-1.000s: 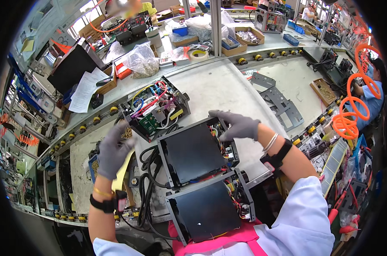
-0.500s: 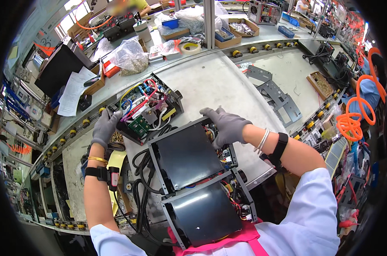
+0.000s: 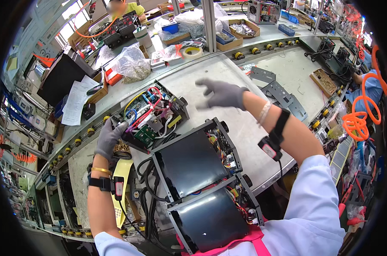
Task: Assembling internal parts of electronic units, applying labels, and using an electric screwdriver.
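My left hand, in a grey glove (image 3: 111,138), is at the near-left corner of an open black metal box full of coloured wires and a green circuit board (image 3: 153,115); the fingers bend at its edge, but I cannot tell whether they grip. My grey-gloved right hand (image 3: 222,94) is empty, fingers spread, above the pale metal counter (image 3: 253,147), right of that box and apart from it.

With only the left hand at a corner, a pull could swivel the box rather than slide it, and a glove finger could hook a loose wire loop. Below my hands sit two black boxes with smooth dark panels, a farther one (image 3: 191,164) and a nearer one (image 3: 214,215) close against me; a shove toward me could press one into the other. The thick black cables (image 3: 148,205) below my left hand could snag and drag a box askew.
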The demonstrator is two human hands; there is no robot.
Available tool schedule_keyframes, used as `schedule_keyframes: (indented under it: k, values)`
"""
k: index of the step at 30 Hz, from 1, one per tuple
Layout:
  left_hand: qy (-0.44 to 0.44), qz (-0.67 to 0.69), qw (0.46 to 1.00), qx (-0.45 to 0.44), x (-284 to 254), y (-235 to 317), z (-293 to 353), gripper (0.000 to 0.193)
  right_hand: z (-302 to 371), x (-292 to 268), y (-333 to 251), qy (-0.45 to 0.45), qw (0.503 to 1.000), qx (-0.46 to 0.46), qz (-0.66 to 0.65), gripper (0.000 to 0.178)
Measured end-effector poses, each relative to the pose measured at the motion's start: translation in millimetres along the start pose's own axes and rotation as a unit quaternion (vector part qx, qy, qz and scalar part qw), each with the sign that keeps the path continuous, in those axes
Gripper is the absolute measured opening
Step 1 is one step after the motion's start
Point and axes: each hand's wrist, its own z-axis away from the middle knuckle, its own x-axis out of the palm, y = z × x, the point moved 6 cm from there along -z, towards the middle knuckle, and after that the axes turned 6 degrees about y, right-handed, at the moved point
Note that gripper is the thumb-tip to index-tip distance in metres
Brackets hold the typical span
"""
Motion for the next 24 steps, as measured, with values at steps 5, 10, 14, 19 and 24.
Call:
schedule_keyframes:
  k: [5, 10, 14, 19, 24]
  values:
    - [0.038, 0.116, 0.991, 0.058, 16.9, 29.0, 27.4, 0.059, -51.9, 25.3, -8.9, -0.042, 0.986, 0.065, -0.148, 0.097]
    - [0.083, 0.087, 0.976, 0.181, 15.1, 39.7, 26.9, 0.072, -54.3, 57.8, -16.3, -0.181, 0.961, 0.091, -0.188, 0.055]
    - [0.058, 0.013, 0.967, 0.246, 24.7, 86.5, 20.2, 0.079, -48.3, 60.4, 11.4, -0.163, 0.925, 0.024, -0.342, 0.059]
    - [0.129, -0.148, 0.893, 0.405, 48.6, 76.4, 10.8, 0.071, -57.7, 58.4, 37.9, -0.043, 0.952, -0.066, -0.296, 0.104]
    - [0.019, -0.247, 0.853, 0.459, 86.5, 20.0, 35.3, 0.058, -43.1, 48.2, 37.5, 0.041, 0.984, -0.148, -0.091, 0.123]
